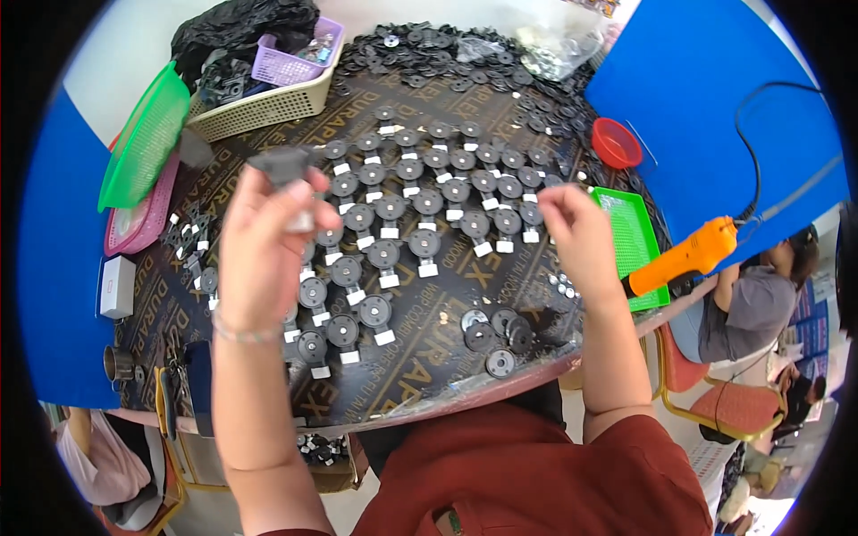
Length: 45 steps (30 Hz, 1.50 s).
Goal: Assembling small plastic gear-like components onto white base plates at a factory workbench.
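Head view, left hand (268, 246) gripping black part (284, 170) (raised)

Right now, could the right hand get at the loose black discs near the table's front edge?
Probably yes. The right hand hovers just above the loose black discs, apparently empty, with nothing between them; the left hand is off to the side holding a black part.

Board (429, 353): dark brown plywood with a smooth, slightly glossy film face.
Held part (284, 170): matt dark grey plastic, in the left hand (264, 246).
Rows of discs (424, 201): matt black plastic with small white plastic blocks.
Basket (268, 105): cream plastic lattice — dull.
Green tray (636, 234): glossy plastic.
Driver (688, 255): orange plastic, smooth.
Bowl (617, 143): red plastic, shiny.
Sleeve (572, 482): rust-red cloth — matt.
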Each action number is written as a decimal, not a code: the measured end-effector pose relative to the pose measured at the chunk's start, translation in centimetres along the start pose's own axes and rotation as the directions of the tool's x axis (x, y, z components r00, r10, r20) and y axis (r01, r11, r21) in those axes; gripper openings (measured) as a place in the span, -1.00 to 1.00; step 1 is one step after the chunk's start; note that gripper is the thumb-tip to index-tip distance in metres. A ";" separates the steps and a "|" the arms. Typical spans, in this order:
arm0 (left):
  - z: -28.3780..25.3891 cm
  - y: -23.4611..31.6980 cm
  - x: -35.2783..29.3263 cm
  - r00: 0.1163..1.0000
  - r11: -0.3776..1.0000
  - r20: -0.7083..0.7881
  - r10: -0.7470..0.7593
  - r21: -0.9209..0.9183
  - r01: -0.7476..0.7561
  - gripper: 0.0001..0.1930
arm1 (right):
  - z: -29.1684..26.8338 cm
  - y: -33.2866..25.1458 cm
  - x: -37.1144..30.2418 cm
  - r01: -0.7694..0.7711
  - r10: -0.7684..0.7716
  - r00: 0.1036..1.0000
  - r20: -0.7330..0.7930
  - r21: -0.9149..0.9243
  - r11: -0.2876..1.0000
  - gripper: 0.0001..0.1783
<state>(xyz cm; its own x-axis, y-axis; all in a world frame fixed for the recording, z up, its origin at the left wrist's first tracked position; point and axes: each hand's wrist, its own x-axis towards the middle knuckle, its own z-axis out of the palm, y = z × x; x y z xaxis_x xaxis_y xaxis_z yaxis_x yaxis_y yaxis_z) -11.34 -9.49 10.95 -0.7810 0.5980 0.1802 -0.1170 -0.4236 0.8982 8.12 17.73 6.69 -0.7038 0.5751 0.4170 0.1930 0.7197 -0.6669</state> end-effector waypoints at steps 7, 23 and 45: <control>10.2 -8.4 -4.5 0.975 0.978 0.147 -0.169 -0.094 0.184 -0.33 | -1.4 4.9 -7.0 0.117 -0.054 0.980 0.190 -0.336 0.935 -0.92; 8.5 -14.2 -4.6 0.878 0.867 0.162 -0.450 -0.157 0.473 -0.50 | -2.4 8.9 -7.5 0.241 -0.195 0.961 0.194 -0.253 0.937 -0.88; 8.1 -15.3 -4.7 0.900 0.783 0.245 -0.361 -0.444 0.435 -0.60 | 3.2 -1.0 0.3 0.231 -0.359 0.852 0.382 0.342 0.911 -0.94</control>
<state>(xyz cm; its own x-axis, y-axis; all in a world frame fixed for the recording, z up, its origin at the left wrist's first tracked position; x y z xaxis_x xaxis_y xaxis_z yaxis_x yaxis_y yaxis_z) -0.92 -0.29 -0.41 -0.5100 0.8578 -0.0640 -0.7039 -0.3735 0.6041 5.52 15.95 5.50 -0.9297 0.0830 0.3588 -0.2204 0.6551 -0.7227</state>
